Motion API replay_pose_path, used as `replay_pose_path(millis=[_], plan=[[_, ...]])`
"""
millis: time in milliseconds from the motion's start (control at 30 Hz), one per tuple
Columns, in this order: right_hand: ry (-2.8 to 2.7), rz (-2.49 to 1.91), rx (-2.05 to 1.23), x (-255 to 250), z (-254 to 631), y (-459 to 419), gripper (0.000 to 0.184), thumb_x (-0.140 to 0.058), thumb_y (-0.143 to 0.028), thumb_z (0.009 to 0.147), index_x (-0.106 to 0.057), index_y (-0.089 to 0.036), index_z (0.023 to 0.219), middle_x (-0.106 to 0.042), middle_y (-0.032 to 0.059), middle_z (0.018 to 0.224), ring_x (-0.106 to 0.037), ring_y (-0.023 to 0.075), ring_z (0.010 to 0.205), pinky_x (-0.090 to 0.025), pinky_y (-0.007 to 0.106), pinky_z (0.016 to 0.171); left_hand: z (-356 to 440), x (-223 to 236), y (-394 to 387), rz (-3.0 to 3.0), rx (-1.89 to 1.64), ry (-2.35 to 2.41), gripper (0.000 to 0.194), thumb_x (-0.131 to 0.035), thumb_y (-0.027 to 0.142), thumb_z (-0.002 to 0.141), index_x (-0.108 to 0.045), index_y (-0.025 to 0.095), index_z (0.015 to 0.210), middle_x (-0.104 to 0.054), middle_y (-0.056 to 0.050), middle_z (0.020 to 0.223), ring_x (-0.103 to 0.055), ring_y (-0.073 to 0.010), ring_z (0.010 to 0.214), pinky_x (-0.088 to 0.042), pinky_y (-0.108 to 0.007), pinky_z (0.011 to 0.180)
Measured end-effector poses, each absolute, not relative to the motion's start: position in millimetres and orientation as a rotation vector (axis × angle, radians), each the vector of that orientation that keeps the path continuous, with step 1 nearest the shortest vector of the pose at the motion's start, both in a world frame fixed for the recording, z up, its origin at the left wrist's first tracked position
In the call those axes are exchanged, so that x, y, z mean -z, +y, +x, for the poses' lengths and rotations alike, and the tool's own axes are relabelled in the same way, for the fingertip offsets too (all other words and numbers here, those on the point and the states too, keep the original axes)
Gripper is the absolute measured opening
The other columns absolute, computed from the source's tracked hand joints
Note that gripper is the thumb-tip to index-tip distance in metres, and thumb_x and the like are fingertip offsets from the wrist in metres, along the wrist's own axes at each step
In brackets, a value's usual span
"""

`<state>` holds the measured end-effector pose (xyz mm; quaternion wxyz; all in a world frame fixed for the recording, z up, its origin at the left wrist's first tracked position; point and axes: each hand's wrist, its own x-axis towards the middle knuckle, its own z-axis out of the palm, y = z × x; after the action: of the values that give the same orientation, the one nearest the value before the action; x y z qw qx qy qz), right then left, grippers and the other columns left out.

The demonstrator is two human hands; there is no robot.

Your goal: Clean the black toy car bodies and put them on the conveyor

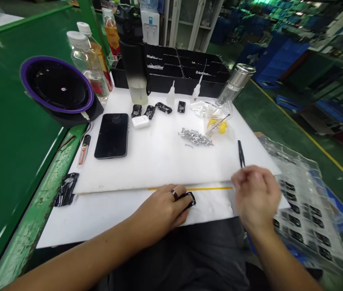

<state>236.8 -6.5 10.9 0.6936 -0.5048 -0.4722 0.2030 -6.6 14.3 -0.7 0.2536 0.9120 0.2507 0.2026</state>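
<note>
My left hand is closed on a small glossy black part at the front edge of the white work surface. A ring is on one finger, and the fingers cover most of the part. To the right, my right hand, somewhat blurred, grips black tweezers whose tips point away from me. Beyond both hands lies a loose pile of small silver screws on the white foam board. Several more black parts sit farther back, one of them a single black part.
A phone, a white earbud case and a purple-rimmed round device stand left. Behind are a black compartment box, a dark bottle and a steel-lidded flask. A clear tray of black parts is at right.
</note>
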Motion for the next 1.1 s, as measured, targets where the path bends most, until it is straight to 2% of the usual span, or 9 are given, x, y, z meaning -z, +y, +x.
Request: replay_pose_path(millis=[167, 300, 400, 567, 700, 833, 900, 1000, 1100], plan=[[-1.033, -1.016, -0.557, 7.6, 238.0, -68.5, 0.022, -0.062, -0.039, 0.094, -0.073, -0.021, 0.087, -0.053, 0.0, 0.061, -0.048, 0.0158, 0.055, -0.038, 0.031, 0.052, -5.2, -7.2, 13.2, 2.496, -0.479, 0.713, 0.028, -0.049, 0.025, 0.102, -0.065, 0.017, 0.123, -0.065, -0.01, 0.115, -0.064, -0.0242, 0.099, -0.055, -0.04, 0.091], [-0.968, -1.114, -0.536, 13.6, 252.9, -71.0, 0.021, -0.066, -0.038, 0.09, -0.074, -0.02, 0.085, -0.058, 0.0019, 0.063, -0.051, 0.0169, 0.055, -0.038, 0.031, 0.05, -5.4, -26.5, 12.7, 2.51, -0.441, 0.777, 0.032, -0.043, 0.023, 0.103, -0.061, 0.015, 0.128, -0.066, -0.012, 0.115, -0.066, -0.0251, 0.096, -0.056, -0.041, 0.086], [-0.91, -1.278, -0.601, 13.5, 256.7, -65.9, 0.022, -0.062, -0.039, 0.094, -0.074, -0.021, 0.088, -0.059, 0.0013, 0.063, -0.054, 0.017, 0.057, -0.039, 0.031, 0.051, -18.8, -48.9, 14.3, 2.381, -0.56, 0.901, 0.034, -0.042, 0.025, 0.103, -0.057, 0.016, 0.133, -0.067, -0.011, 0.115, -0.067, -0.0238, 0.095, -0.055, -0.038, 0.084], [-0.865, -1.457, -0.677, 8.1, 254.9, -62.3, 0.022, -0.065, -0.044, 0.092, -0.073, -0.023, 0.089, -0.062, 0.0019, 0.07, -0.056, 0.0183, 0.063, -0.042, 0.033, 0.057, -55.6, -70.9, -2.3, 1.254, -0.904, 1.159, 0.033, -0.048, 0.041, 0.103, -0.062, 0.02, 0.123, -0.07, -0.006, 0.094, -0.058, -0.0113, 0.062, -0.048, -0.025, 0.059], [-0.916, -1.615, -0.622, 0.3, 248.1, -62.8, 0.023, -0.068, -0.049, 0.089, -0.071, -0.026, 0.085, -0.06, 0.0014, 0.072, -0.055, 0.0205, 0.064, -0.042, 0.038, 0.063, -57.3, -59.6, -49.9, 0.649, -0.921, 1.148, 0.041, -0.066, 0.05, 0.091, -0.067, 0.017, 0.114, -0.07, -0.009, 0.092, -0.06, -0.013, 0.064, -0.046, -0.025, 0.056], [-1.199, -1.685, -0.473, -13.2, 227.6, -80.1, 0.015, -0.066, -0.043, 0.091, -0.07, -0.029, 0.087, -0.061, 0.0009, 0.072, -0.057, 0.0211, 0.066, -0.046, 0.039, 0.07, -36.6, -42.0, -101.8, 0.423, -0.84, 1.115, 0.042, -0.074, 0.052, 0.085, -0.069, 0.017, 0.108, -0.068, -0.006, 0.087, -0.057, -0.0107, 0.064, -0.043, -0.022, 0.057], [-1.387, -1.593, -0.676, -19.7, 212.1, -93.5, 0.009, -0.068, -0.037, 0.09, -0.07, -0.031, 0.096, -0.064, 0.0005, 0.077, -0.06, 0.0187, 0.067, -0.05, 0.034, 0.068, -27.4, -36.4, -119.5, 0.397, -0.824, 1.066, 0.043, -0.076, 0.052, 0.084, -0.068, 0.017, 0.108, -0.067, -0.005, 0.087, -0.054, -0.0089, 0.062, -0.04, -0.021, 0.057], [-1.472, -1.368, -1.276, -25.5, 186.8, -110.0, 0.028, -0.069, -0.033, 0.09, -0.066, -0.034, 0.118, -0.068, 0.0012, 0.089, -0.065, 0.0148, 0.07, -0.055, 0.026, 0.065, -19.9, -32.1, -134.6, 0.415, -0.831, 0.971, 0.043, -0.075, 0.052, 0.086, -0.067, 0.017, 0.11, -0.066, -0.003, 0.087, -0.052, -0.0073, 0.062, -0.039, -0.022, 0.06], [-1.286, -1.235, -1.723, -24.6, 168.6, -118.4, 0.039, -0.07, -0.034, 0.091, -0.063, -0.033, 0.129, -0.068, 0.0032, 0.097, -0.068, 0.0151, 0.084, -0.058, 0.026, 0.076, -17.9, -30.0, -141.4, 0.437, -0.823, 0.914, 0.04, -0.074, 0.05, 0.088, -0.066, 0.016, 0.109, -0.063, -0.001, 0.079, -0.054, -0.0088, 0.064, -0.041, -0.023, 0.065]])
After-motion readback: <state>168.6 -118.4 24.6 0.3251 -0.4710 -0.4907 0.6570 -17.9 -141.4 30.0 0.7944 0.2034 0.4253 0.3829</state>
